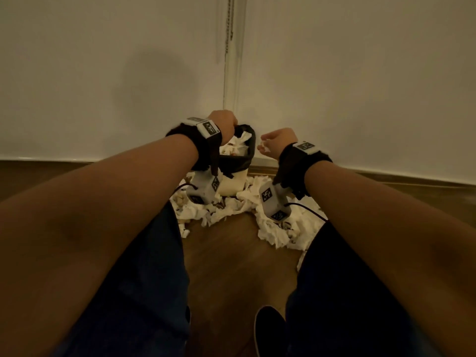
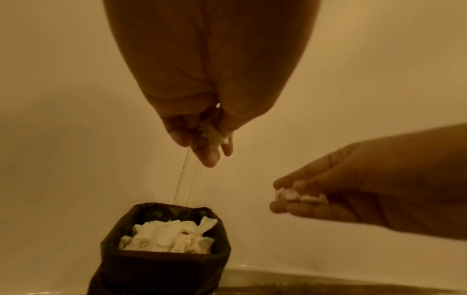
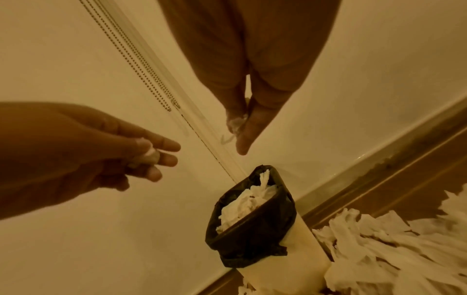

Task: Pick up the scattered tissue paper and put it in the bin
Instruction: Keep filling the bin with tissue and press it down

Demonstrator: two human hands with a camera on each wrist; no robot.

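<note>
Hovering above the bin (image 2: 161,265), left hand (image 2: 202,111) and right hand (image 2: 374,189) each pinch a tissue scrap (image 2: 215,135).

The bin (image 1: 233,173) stands on the floor (image 1: 231,266), directly before the wall (image 1: 103,73). Inside the bin lies crumpled tissue paper (image 2: 171,235). More scattered tissue paper (image 1: 278,233) lies on the floor around the bin's foot. Above the bin is the left hand (image 1: 222,122); to the right of the bin, the right hand (image 1: 279,143). Each hand holds a small tissue piece.
</note>
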